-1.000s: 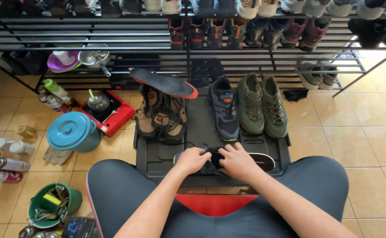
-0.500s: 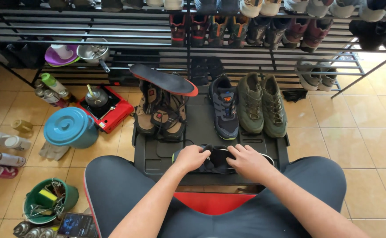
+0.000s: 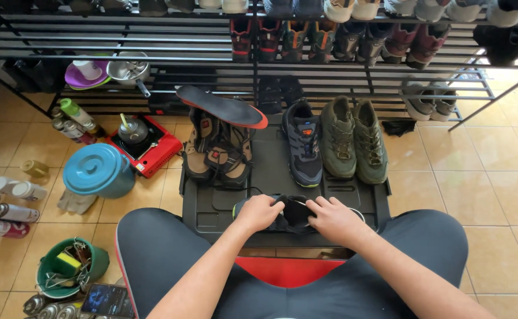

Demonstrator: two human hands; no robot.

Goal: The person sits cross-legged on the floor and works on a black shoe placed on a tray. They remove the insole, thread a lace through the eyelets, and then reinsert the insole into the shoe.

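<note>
I am gripping the dark mesh sneaker (image 3: 291,214) at lower centre of the frame, on the black plastic tray (image 3: 365,204), left hand (image 3: 260,211) and right hand (image 3: 331,219) both closed on it; I should be keeping it steady while working the laces.

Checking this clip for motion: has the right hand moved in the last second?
Yes. The right hand slid rightward: it was below the grey shoe, and now it sits below the green shoes.

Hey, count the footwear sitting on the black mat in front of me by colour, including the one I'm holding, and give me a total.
Brown sandal-type shoes: 2
Olive green shoes: 2
Dark grey shoe standing alone: 1
Dark shoe gripped by left hand and right hand: 1
Total on the black mat: 6
</note>
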